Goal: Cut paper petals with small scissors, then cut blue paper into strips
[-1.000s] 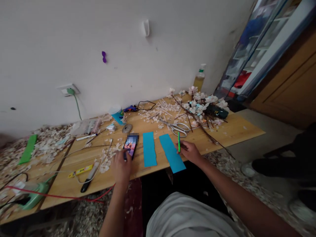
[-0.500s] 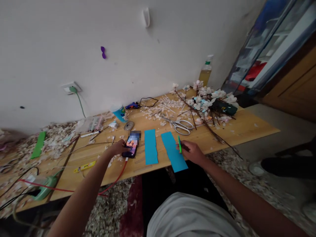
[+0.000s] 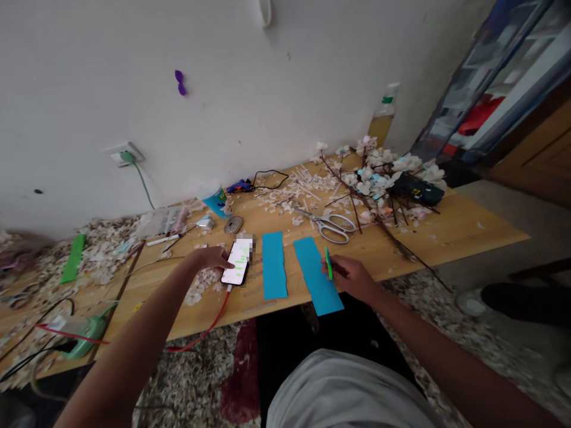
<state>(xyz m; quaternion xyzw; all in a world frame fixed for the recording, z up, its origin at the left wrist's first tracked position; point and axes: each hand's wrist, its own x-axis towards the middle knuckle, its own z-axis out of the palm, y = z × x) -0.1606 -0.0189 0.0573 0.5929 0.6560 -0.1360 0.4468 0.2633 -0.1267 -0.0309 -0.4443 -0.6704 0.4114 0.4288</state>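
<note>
My left hand (image 3: pixel 214 258) reaches over the left edge of a phone (image 3: pixel 236 267), with the thumb stretched onto its lit white screen. The phone lies on the table with a red charging cable (image 3: pixel 223 306) plugged into its lower end. My right hand (image 3: pixel 354 276) is closed on a slim bright-green strip (image 3: pixel 329 264), held above the right edge of a blue sheet (image 3: pixel 314 276). That sheet lies tilted and overhangs the table's front edge. A second blue sheet (image 3: pixel 273 267), with a wavy right side, lies between it and the phone.
Behind the sheets lie silver scissors (image 3: pixel 336 227). Branches with pale blossoms (image 3: pixel 379 178) spread at the right, near a bottle (image 3: pixel 382 122). A blue cup (image 3: pixel 216 202) and a glue gun (image 3: pixel 239 186) stand near the wall. Scraps and a green power strip (image 3: pixel 87 339) occupy the left.
The phone screen has gone from a coloured picture to a white page with green marks. My left thumb now rests on the screen. The view has shifted slightly; my right hand keeps the green strip.
</note>
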